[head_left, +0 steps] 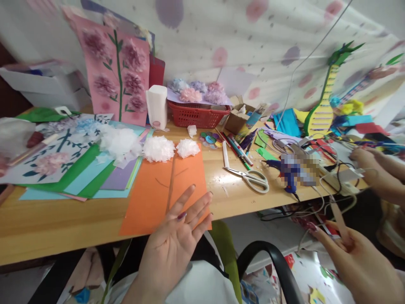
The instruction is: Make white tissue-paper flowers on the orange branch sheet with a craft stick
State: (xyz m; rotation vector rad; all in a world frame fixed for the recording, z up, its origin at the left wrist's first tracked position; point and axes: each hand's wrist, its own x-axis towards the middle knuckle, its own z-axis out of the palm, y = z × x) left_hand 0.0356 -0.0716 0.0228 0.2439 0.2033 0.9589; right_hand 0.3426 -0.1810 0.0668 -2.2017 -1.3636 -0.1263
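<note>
My left hand [175,238] is open, palm up and fingers spread, over the near edge of an orange sheet [145,194]. Brown lines are drawn on the sheet, and two white ruffled paper flowers [158,148] rest at its far end. Off to the right, past the table's front edge, my right hand [363,257] has its fingers curled around a pale narrow stick [339,218], with the thumb stretched out. White-handled scissors [255,179] and a blue glue gun [286,171] lie between the hands on the table; part of the gun's area is blurred.
Another person's hands [368,164] are at the right, near tangled cables and a power strip [340,181]. Coloured sheets [120,179] with white tissue lie left. A red basket [199,116] of paper flowers stands behind. Below is a chair armrest [275,261].
</note>
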